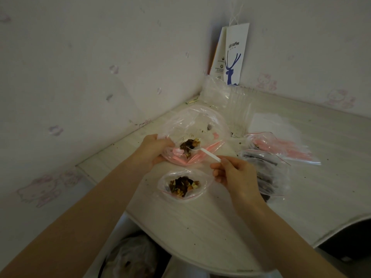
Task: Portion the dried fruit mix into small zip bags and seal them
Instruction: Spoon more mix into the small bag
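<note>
My left hand [152,151] grips the rim of a large clear zip bag [202,125] with a pink seal strip, holding its mouth wide. A little dried fruit mix [189,146] lies inside it. My right hand [232,173] pinches the handle of a white plastic spoon [208,154], whose bowl sits in that mix. In front of the large bag stands a small zip bag [183,186], mouth open, with brown and orange fruit pieces in it. Filled small bags [267,169] lie stacked to the right of my right hand.
Empty pink-sealed zip bags [285,147] lie flat at the right. A stack of clear plastic cups [240,111] and a white coffee paper bag [233,55] stand in the wall corner. Crumbs dot the pale table [200,227]. A bin with a plastic liner [132,255] sits below the table's front edge.
</note>
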